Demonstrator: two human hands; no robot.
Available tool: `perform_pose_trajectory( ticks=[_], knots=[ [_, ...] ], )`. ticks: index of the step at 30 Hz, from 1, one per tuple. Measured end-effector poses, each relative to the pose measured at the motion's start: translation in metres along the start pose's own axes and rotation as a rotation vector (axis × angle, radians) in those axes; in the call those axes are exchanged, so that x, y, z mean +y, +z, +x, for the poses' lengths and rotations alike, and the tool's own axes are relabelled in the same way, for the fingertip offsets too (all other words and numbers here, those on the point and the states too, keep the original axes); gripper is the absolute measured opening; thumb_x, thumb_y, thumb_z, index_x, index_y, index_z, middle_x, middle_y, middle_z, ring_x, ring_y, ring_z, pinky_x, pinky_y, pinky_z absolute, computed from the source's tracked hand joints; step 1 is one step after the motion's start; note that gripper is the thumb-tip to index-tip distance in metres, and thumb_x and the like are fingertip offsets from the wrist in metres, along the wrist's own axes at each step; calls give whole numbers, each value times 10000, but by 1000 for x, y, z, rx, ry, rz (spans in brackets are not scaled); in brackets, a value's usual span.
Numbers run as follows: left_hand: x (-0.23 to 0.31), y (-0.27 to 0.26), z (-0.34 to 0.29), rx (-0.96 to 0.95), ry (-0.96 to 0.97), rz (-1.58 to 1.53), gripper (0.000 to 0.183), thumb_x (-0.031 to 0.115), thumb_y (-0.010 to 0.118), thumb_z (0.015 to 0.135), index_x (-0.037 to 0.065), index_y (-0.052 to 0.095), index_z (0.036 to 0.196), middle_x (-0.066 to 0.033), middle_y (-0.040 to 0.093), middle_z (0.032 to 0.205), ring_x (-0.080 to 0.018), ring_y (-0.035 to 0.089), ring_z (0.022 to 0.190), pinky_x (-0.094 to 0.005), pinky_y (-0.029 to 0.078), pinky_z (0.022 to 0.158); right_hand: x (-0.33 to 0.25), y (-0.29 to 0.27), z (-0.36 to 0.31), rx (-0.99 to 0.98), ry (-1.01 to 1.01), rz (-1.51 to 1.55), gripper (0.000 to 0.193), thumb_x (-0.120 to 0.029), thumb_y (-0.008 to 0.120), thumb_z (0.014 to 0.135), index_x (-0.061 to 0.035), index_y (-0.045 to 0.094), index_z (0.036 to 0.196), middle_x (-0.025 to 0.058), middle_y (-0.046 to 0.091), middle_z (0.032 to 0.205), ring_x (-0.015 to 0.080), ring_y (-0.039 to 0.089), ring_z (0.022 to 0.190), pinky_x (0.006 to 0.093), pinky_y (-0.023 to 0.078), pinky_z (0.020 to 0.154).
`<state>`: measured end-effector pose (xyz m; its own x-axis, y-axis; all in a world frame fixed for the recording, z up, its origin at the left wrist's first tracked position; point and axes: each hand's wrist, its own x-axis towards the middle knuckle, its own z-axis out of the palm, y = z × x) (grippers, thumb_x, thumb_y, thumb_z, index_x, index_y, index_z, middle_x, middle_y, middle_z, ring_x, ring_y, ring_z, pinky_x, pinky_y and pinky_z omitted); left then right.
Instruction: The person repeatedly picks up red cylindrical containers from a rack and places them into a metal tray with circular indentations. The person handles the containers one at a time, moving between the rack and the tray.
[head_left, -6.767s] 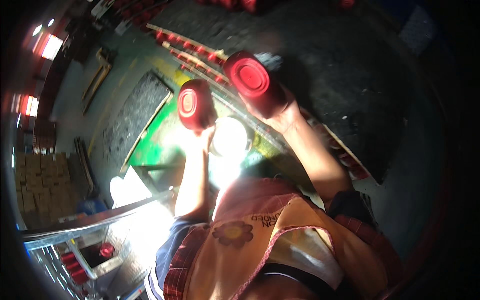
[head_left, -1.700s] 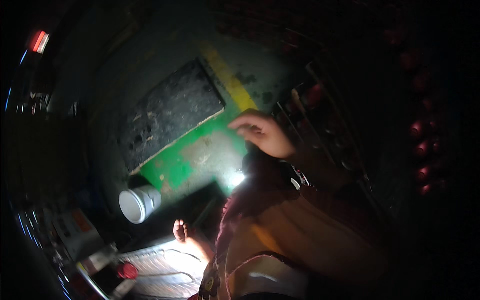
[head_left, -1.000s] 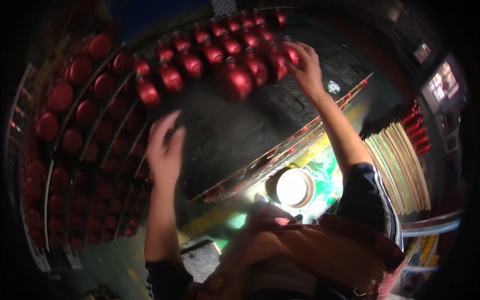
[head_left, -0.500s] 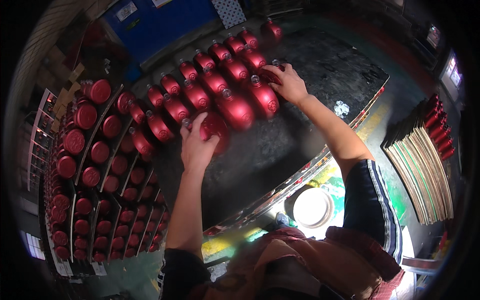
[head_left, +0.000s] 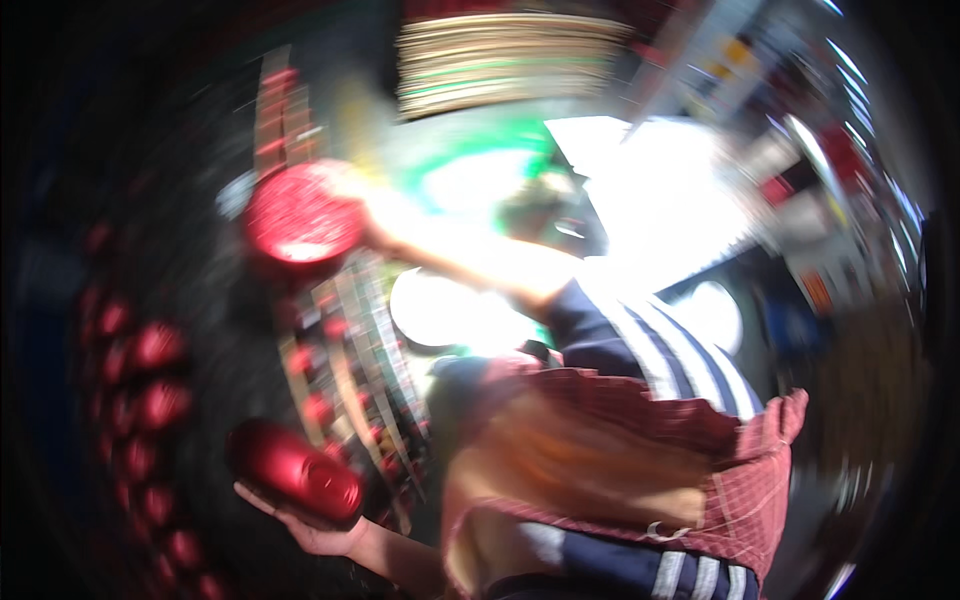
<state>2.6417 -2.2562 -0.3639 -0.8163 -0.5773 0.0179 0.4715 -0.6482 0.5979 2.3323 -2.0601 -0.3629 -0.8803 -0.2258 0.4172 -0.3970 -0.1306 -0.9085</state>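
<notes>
My left hand (head_left: pixel 320 537), at the lower left, is wrapped round the underside of a glossy red bottle (head_left: pixel 297 475), which lies tilted with its base toward my body. A second red bottle (head_left: pixel 303 215) is in my right hand (head_left: pixel 362 203), its round, textured base facing up at me. The fingers of the right hand are smeared by motion and glare, and the bottle hides part of them. Both bottles are held over the dark table (head_left: pixel 205 280) near its edge. More red bottles (head_left: pixel 160 402) stand in rows at the far left, blurred.
A stack of thin boards (head_left: pixel 510 68) is at the top. A white round tub (head_left: pixel 455 308), overexposed, sits below my right forearm. A glaring white surface (head_left: pixel 660 190) lies to the upper right. Racks with red items (head_left: pixel 345 390) show beyond the table edge.
My view has swung sharply round, so the table is now at the left. Both hands have moved off the rows of bottles, and each now carries a red bottle.
</notes>
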Motion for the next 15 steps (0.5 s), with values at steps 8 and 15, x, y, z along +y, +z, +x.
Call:
perform_pose_trajectory(
  ticks=[8,15],
  knots=[
    [-193,9,15,-233,-907,-939,774,318,714,855,134,351,1513,-195,350,1530,-358,517,1191,-429,557,807,56,-88,-95,389,1126,1315,455,-467,565,943,-122,586,1239,137,650,1216,353,633,1079,568,517,923],
    [-319,-18,49,-249,-868,-1085,862,462,814,755,197,424,1477,-214,386,1480,-340,546,1160,-391,578,786,105,-153,-106,97,974,1739,417,-302,346,1027,-113,571,1322,218,638,1243,388,663,1081,529,576,917]
  ],
)
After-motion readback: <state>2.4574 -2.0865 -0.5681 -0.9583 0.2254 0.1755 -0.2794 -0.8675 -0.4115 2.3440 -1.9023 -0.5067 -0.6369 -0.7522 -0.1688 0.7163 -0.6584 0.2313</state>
